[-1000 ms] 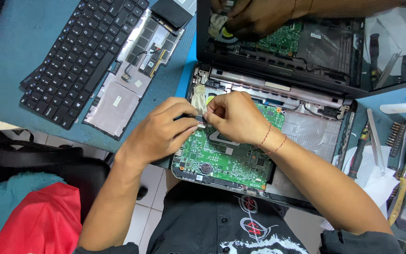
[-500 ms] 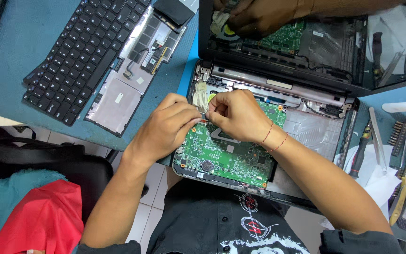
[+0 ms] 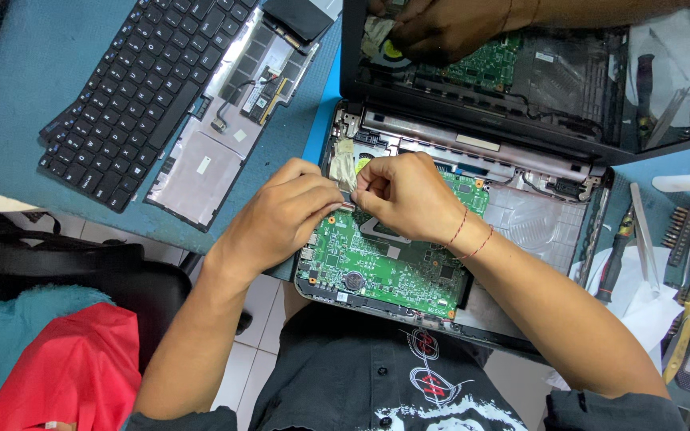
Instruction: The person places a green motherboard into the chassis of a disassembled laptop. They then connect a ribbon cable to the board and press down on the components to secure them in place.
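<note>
An opened laptop base lies in front of me with its green circuit board exposed. My left hand and my right hand meet over the board's upper left part, fingertips pinched together on a small flat part near the fan corner. What exactly they pinch is hidden by the fingers. Two red threads circle my right wrist.
A removed keyboard and palm-rest cover lie on the blue table at left. Another person's hand works on a second opened laptop above. Screwdrivers, bits and tools lie at right. A red cloth sits lower left.
My left hand has shifted slightly up toward the right hand; both stay pinched at the same spot. The other person's hand moved a little.
</note>
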